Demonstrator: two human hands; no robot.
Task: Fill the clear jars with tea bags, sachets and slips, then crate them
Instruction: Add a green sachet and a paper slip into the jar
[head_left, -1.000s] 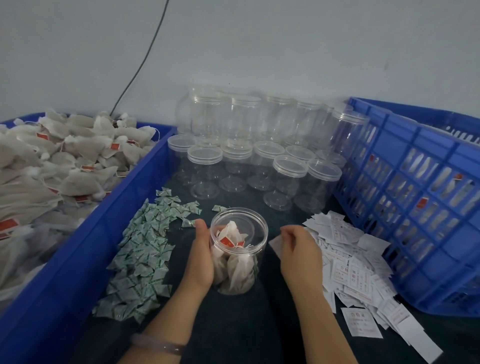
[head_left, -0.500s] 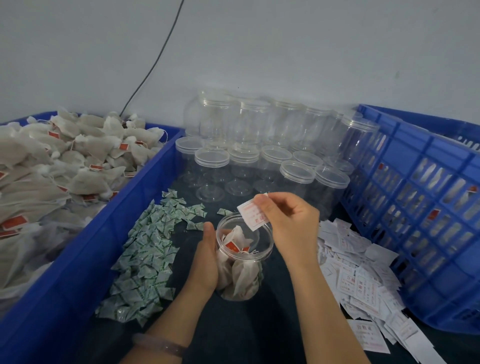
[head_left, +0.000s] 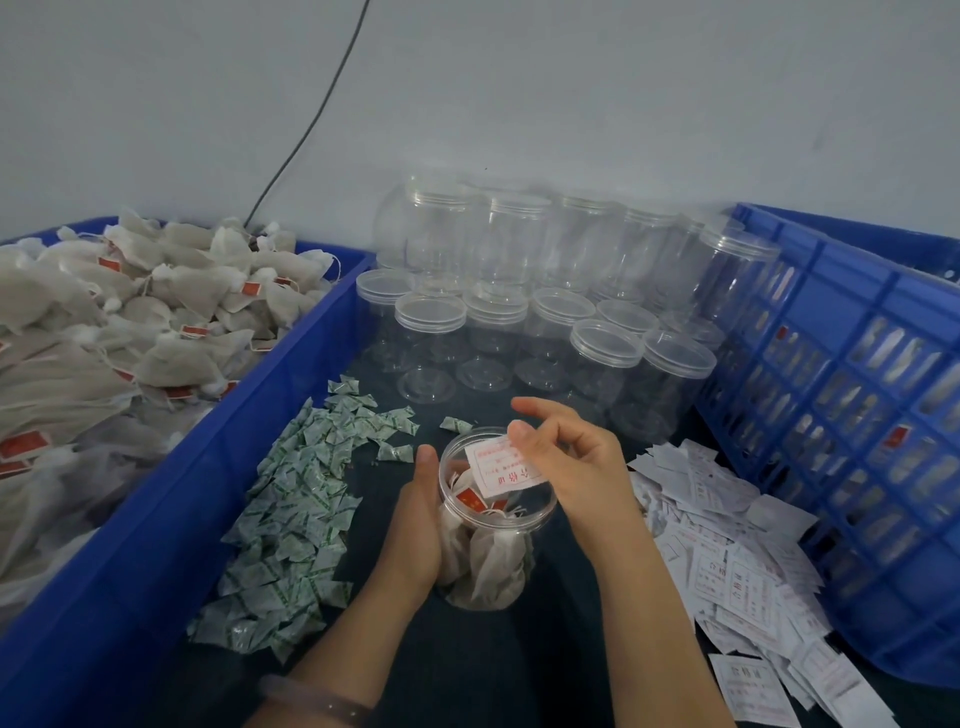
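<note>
An open clear jar stands on the dark table, partly filled with tea bags that have red tags. My left hand grips its left side, thumb up by the rim. My right hand pinches a white printed slip at one corner, and the slip lies tilted across the jar's mouth. Green-and-white sachets are heaped left of the jar. A pile of white slips spreads to its right.
A blue bin on the left is heaped with tea bags. Several empty lidded jars are stacked at the back against the wall. A blue slatted crate holding filled jars stands on the right. A black cable runs down the wall.
My right hand took a slip from the pile, lifted it over the jar and has now lowered it onto the mouth. The left hand has stayed on the jar.
</note>
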